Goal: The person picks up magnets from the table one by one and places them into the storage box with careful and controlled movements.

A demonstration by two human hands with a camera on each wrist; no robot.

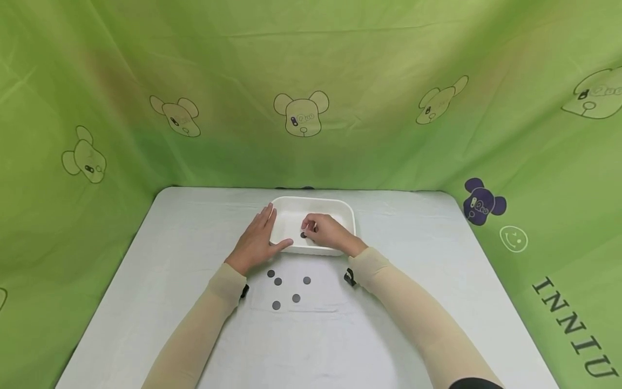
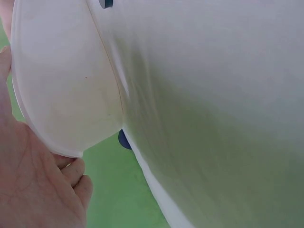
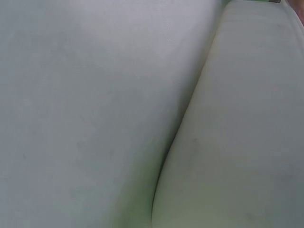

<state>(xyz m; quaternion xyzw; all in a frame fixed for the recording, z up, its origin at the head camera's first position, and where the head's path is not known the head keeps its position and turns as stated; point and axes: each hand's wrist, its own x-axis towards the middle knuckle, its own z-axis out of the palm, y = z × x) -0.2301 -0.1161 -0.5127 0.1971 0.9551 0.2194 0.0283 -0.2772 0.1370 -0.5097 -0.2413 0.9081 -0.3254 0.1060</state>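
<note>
A white rectangular tray [image 1: 311, 250] sits toward the far side of the table. My left hand [image 1: 256, 240] lies along its left side with fingers straight, the thumb reaching over the near rim. The left wrist view shows that palm [image 2: 35, 175] against the tray wall [image 2: 66, 76], fingertips past the corner. Inside the tray, my right hand [image 1: 326, 230] has its fingers curled, pinching a small dark grey disc [image 1: 303, 235] low over the tray floor. The right wrist view has mostly the tray's outer wall [image 3: 237, 118], with only a sliver of hand at the upper right corner.
Several grey discs lie loose on the white-covered table in front of the tray, among them one disc [image 1: 276, 305] nearest me and another disc [image 1: 307, 280] to the right. A green printed curtain [image 1: 301, 162] surrounds the table's back and sides.
</note>
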